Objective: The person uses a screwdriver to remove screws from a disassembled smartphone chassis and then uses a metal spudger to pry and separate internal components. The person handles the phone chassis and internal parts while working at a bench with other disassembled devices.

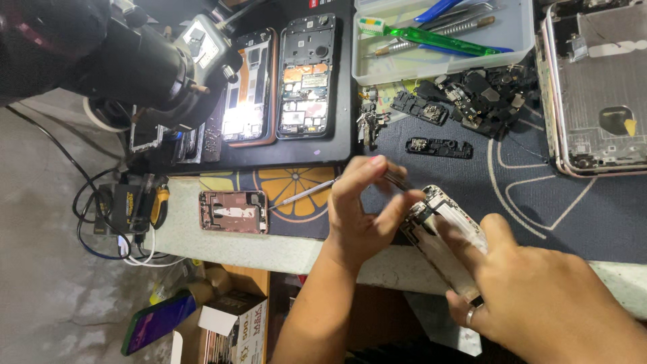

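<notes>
Evidently mid-step on small-part work: picking at the upper end of an opened phone point(441, 232) with thin metal tweezers point(306, 193). Left hand point(360, 216) closed in a pinch on the tweezers, tips down at the phone's top corner, long tail pointing away to the left. Right hand point(539, 296) wrapped around the phone's lower half, ring point(471, 315) on one finger, holding it tilted above the front table edge point(296, 253), partly out over the drop.

Next move, by the look of it, calls for a steady phone, a light squeeze and a short straight lift; cannot tell whether anything sits between the tips.

Open room mostly on the dark patterned mat point(573, 202) just beyond the hands. Tighter elsewhere: pink phone frame point(233, 211) near the tweezers' tail, heap of black parts point(478, 94) and a clear tool tray point(519, 34) farther back, microscope point(141, 64) looming over the far left corner, a large opened device point(596, 87) at the far right.
</notes>
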